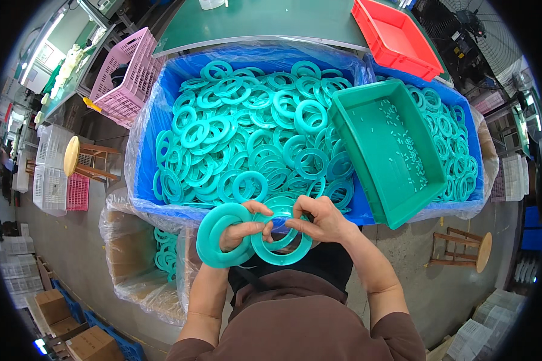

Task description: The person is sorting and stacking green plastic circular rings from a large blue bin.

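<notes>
My left hand point(245, 230) is closed around a few teal plastic rings point(211, 236), stacked together with the fingers passing through their middle. My left fingertips also touch the edge of another teal ring point(282, 259) beside the stack. My right hand point(320, 218) pinches the upper part of that ring, thumb and fingers close together; whether a small piece sits between them is hidden. Just beyond my hands, a large blue bin point(141, 162) lined with clear plastic holds a heap of similar rings point(250, 186).
A green tray point(379, 162) with many small white pieces rests tilted across the bins. An empty-looking red tray point(397, 39) lies on the green table point(271, 21). A plastic-lined carton point(126, 259) with rings stands lower left. Wooden stools point(72, 156) and a pink crate point(123, 78) stand around.
</notes>
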The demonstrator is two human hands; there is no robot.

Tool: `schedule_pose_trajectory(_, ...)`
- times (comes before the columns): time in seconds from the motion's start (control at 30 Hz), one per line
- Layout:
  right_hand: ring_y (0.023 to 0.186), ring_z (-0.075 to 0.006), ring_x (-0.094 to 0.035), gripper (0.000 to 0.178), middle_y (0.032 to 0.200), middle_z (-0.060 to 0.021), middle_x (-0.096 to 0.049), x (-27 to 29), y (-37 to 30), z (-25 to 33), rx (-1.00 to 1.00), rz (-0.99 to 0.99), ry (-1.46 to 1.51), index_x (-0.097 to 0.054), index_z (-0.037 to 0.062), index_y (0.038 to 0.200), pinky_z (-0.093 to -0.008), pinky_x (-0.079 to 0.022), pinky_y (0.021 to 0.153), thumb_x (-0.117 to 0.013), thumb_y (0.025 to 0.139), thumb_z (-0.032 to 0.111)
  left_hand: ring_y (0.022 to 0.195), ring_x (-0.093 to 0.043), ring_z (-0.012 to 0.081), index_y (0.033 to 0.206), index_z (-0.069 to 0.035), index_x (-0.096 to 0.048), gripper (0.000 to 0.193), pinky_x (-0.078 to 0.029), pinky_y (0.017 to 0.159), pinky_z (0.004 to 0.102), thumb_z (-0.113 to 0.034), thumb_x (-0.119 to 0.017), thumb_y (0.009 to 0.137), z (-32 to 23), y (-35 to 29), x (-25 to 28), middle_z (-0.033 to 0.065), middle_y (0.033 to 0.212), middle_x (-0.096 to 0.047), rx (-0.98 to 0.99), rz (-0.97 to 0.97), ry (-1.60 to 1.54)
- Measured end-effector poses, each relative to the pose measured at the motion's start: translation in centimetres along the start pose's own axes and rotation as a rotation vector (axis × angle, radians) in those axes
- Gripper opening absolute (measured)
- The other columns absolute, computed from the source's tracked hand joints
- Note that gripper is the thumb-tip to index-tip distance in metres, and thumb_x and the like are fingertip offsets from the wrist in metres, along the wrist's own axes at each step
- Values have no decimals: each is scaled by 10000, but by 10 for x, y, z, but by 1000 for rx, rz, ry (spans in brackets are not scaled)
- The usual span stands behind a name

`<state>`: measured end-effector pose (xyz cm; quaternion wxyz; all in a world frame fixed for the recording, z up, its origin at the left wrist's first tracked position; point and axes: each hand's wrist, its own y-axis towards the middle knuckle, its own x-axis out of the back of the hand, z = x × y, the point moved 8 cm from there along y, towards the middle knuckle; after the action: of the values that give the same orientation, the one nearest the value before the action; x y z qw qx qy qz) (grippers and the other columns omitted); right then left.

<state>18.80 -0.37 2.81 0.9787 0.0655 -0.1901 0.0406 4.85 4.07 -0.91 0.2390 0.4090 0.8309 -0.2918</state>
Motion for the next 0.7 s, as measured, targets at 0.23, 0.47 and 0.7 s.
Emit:
schedule_pose_trajectory(0.23,495,-240,-529,131,620,-118,-526,1,2,-1,61,-84,53,-478,20,883,-331,-372,446,-585,848,86,698,-598,260,986,-27,-540,237,-528,698,401,19,-576,757,1,1,-17,135,756,-552,-51,227,-215)
schedule_pose_trajectory(0.47,474,-66,-389,109,652,-26,-504,21,-17,-76,-231,-520,916,-511,52,986,-207,-303,405,-419,936,81,672,-578,226,989,-43,-531,226,-536,712,408,20,-564,775,-8,3,-14,111,741,-535,-69,-78,-218)
schedule_pose_trajectory(0.7,461,-30,-309,164,597,30,-396,11,-9,-53,-290,-413,1169,-566,15,992,-179,-248,402,-433,913,72,710,-583,168,1008,-51,-577,261,-468,612,334,-45,-631,753,-10,38,29,51,780,-552,-204,-367,612)
